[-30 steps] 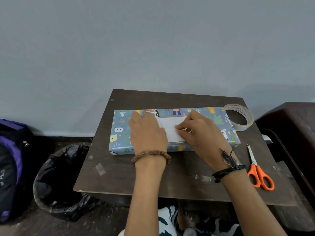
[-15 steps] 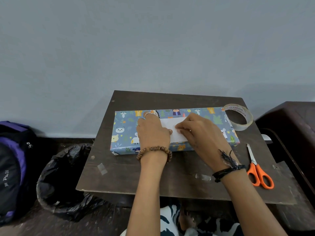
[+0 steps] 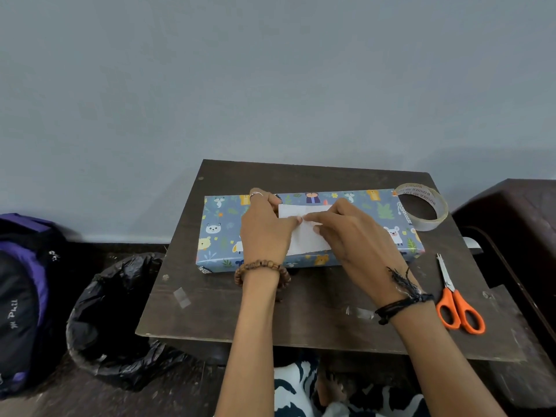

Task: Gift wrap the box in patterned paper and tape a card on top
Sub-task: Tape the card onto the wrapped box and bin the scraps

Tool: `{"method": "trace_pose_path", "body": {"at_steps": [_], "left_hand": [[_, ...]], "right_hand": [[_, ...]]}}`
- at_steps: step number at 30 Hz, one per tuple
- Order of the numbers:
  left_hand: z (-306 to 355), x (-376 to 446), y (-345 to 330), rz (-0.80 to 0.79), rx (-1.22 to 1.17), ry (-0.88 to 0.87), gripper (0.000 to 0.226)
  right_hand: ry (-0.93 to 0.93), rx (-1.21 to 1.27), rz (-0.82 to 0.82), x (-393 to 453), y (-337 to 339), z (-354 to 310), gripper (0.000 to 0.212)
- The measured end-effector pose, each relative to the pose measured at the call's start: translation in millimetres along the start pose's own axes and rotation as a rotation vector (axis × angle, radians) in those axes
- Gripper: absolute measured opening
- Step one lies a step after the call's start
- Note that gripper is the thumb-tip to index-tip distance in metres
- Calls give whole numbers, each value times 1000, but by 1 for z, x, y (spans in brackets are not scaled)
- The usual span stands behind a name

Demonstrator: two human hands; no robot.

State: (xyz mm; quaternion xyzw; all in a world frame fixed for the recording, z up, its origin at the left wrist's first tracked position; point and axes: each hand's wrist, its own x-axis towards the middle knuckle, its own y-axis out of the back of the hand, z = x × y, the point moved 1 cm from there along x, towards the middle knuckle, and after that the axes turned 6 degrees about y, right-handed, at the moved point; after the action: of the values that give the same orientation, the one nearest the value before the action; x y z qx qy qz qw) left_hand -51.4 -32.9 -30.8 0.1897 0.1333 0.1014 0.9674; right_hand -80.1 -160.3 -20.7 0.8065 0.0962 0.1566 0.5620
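The box (image 3: pixel 310 228) lay mid-frame on the table (image 3: pixel 301 314), the card (image 3: pixel 305 236) on it, tape roll (image 3: pixel 422 206) at its right, scissors (image 3: pixel 457 299) lower right.

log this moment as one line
stage: card on top | box wrapped | both hands pressing card | tape roll idle

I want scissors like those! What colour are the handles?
Bright orange handles on the scissors, seen clearly in the head view.
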Motion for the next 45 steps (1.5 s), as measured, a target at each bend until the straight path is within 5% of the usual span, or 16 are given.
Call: {"method": "trace_pose_path", "body": {"at_steps": [11,24,37,43,45], "left_hand": [[-3,6,-4,-32,-289,43,44],[8,-2,-6,-153,-530,87,15],[19,-11,-5,-239,-705,77,18],[24,-13,-8,-311,-751,-78,12],[23,-13,-11,-357,-718,-151,14]], "right_hand": [[-90,287,316,2,3,4,24],[-154,484,387,3,4,3,34],[-143,630,443,-2,4,1,38],[-161,929,507,-5,10,-3,61],[-215,1021,538,-5,11,-1,48]]}}
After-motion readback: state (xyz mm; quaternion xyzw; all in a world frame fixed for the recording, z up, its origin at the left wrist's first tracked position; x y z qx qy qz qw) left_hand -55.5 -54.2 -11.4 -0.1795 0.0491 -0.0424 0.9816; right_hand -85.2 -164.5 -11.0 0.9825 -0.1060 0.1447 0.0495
